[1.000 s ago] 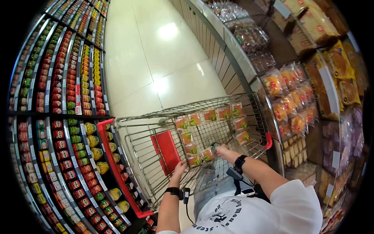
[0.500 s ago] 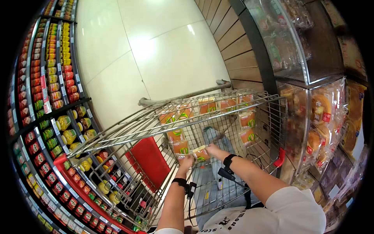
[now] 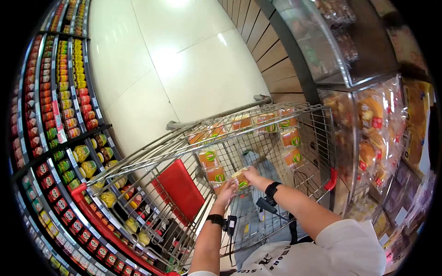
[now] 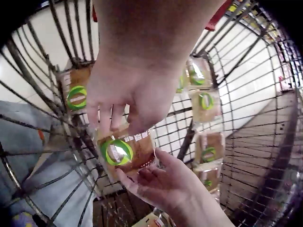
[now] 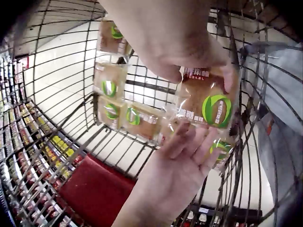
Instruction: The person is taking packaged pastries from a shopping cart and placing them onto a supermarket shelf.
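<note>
A packaged cake [image 3: 240, 179] in clear wrap, brown with a green ring logo, is between both hands inside the cart basket. My right hand [image 3: 252, 175] holds it, thumb at one side and fingers round the other in the right wrist view. My left hand [image 3: 225, 193] is at the opposite edge, its loosely extended fingertips [image 5: 203, 146] right at the wrapper. The left wrist view shows the cake's logo face [image 4: 127, 149]. Similar packaged cakes [image 3: 208, 158] line the basket's sides, several in a row at its far end.
The wire shopping cart [image 3: 329, 152] has a red handle [image 3: 108, 239] and a red flap [image 3: 178, 188]. Shelves of jars [image 3: 60, 202] stand on the left. A display of bagged bread [image 3: 373, 133] stands close on the right. Pale floor tiles [image 3: 175, 78] lie beyond.
My right hand now holds a packaged cake lifted off the row, and my left hand has come over to its edge, then loosened slightly. The view has shifted closer over the cart.
</note>
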`<act>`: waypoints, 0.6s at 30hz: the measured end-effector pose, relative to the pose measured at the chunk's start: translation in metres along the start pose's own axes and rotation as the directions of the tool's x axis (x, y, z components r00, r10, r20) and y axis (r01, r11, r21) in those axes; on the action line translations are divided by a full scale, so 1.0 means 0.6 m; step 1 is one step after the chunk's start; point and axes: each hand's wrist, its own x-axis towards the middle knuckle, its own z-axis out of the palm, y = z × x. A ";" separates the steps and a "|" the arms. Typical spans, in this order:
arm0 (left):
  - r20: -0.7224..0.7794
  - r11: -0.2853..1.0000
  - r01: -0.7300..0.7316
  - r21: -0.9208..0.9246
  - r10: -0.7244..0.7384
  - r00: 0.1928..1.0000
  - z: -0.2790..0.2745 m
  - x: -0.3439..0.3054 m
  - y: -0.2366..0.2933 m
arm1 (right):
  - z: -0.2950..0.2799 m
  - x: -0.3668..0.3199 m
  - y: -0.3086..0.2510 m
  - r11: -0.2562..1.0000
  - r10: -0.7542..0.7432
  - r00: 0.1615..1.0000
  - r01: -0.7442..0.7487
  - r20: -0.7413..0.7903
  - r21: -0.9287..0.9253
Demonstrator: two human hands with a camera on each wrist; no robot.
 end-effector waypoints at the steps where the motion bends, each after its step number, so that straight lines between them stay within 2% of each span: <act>1: -0.021 0.997 -0.037 0.066 0.039 0.999 0.006 -0.015 0.015 | -0.012 -0.021 -0.022 0.993 0.052 0.998 -0.054 0.023 0.102; 2: 0.002 0.984 -0.113 0.141 0.114 0.993 0.010 -0.035 0.030 | -0.022 -0.044 -0.047 0.974 0.098 0.994 -0.107 0.054 0.202; 3: 0.030 0.958 -0.190 0.214 0.188 0.982 0.015 -0.056 0.046 | -0.024 -0.018 -0.023 0.898 0.158 0.955 -0.244 0.249 0.365; 4: 0.061 0.922 -0.264 0.284 0.257 0.964 0.017 -0.074 0.054 | -0.041 -0.044 -0.041 0.881 0.147 0.932 -0.276 0.331 0.384; 5: 0.111 0.751 -0.521 0.405 0.526 0.843 -0.001 -0.058 0.033 | -0.061 -0.074 -0.057 0.864 0.132 0.902 -0.308 0.411 0.398; 6: 0.147 0.564 -0.639 0.523 0.679 0.719 0.010 -0.090 0.052 | -0.085 -0.126 -0.090 0.848 0.109 0.866 -0.337 0.487 0.409; 8: 0.283 0.102 -0.717 0.690 0.873 0.397 0.048 -0.193 0.104 | -0.102 -0.203 -0.128 0.781 0.030 0.833 -0.365 0.552 0.508; 9: 0.368 0.015 -0.697 0.717 0.841 0.397 0.051 -0.218 0.109 | -0.108 -0.217 -0.121 0.751 -0.028 0.809 -0.370 0.588 0.546; 10: 0.388 0.129 -0.777 0.617 0.808 0.442 0.066 -0.266 0.120 | -0.113 -0.238 -0.119 0.722 -0.086 0.779 -0.381 0.621 0.578; 11: 0.378 0.154 -0.774 0.614 0.803 0.460 0.082 -0.318 0.128 | -0.116 -0.259 -0.114 0.717 -0.114 0.798 -0.346 0.591 0.606; 12: 0.368 0.179 -0.773 0.609 0.799 0.476 0.100 -0.375 0.132 | -0.122 -0.289 -0.116 0.703 -0.211 0.769 -0.309 0.603 0.640; 14: 0.229 0.213 -0.796 0.566 0.888 0.400 0.118 -0.456 0.117 | -0.135 -0.366 -0.118 0.669 -0.391 0.685 -0.247 0.614 0.701; 15: 0.158 0.220 -0.811 0.542 0.921 0.356 0.117 -0.481 0.100 | -0.137 -0.413 -0.124 0.629 -0.448 0.676 -0.227 0.585 0.744; 18: -0.021 0.218 -0.893 0.395 0.973 0.228 0.118 -0.570 0.055 | -0.139 -0.531 -0.126 0.647 -0.575 0.583 -0.107 0.575 0.755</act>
